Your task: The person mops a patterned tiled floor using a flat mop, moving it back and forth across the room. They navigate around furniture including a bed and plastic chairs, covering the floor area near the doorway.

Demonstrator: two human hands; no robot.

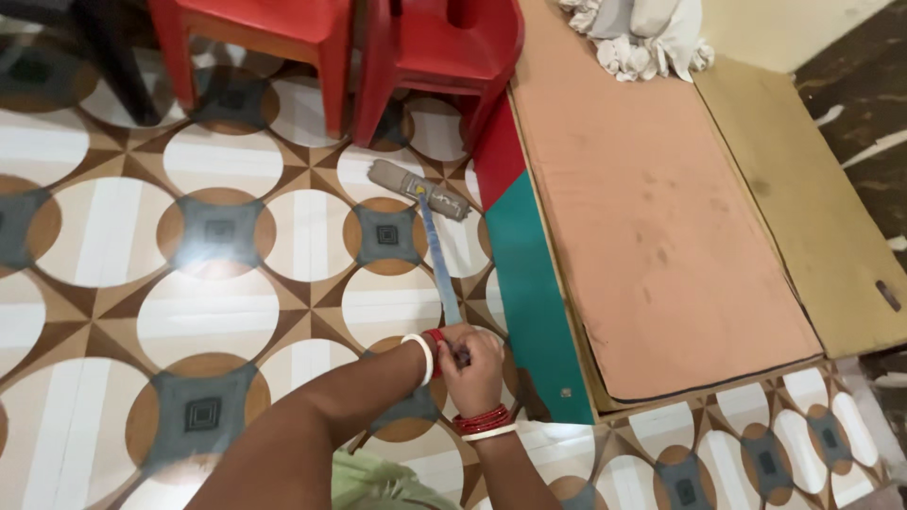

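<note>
Open patterned tile floor (189,283) spreads wide on the left, bounded at the top by red plastic chairs (283,38). The left hand (444,345) and right hand (477,373) wrap their fingers tight round the blue mop handle (439,274). The grey flat mop head (418,189) lies on the tiles just beside the green-and-red edge (529,283) of the mattress (652,208).

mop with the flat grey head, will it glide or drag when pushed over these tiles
The mop would probably glide: the tiled floor looks glossy. Its thin pole seems light and stiff, gripped by both the left hand and right hand. The flat head shouldn't roll.
</note>
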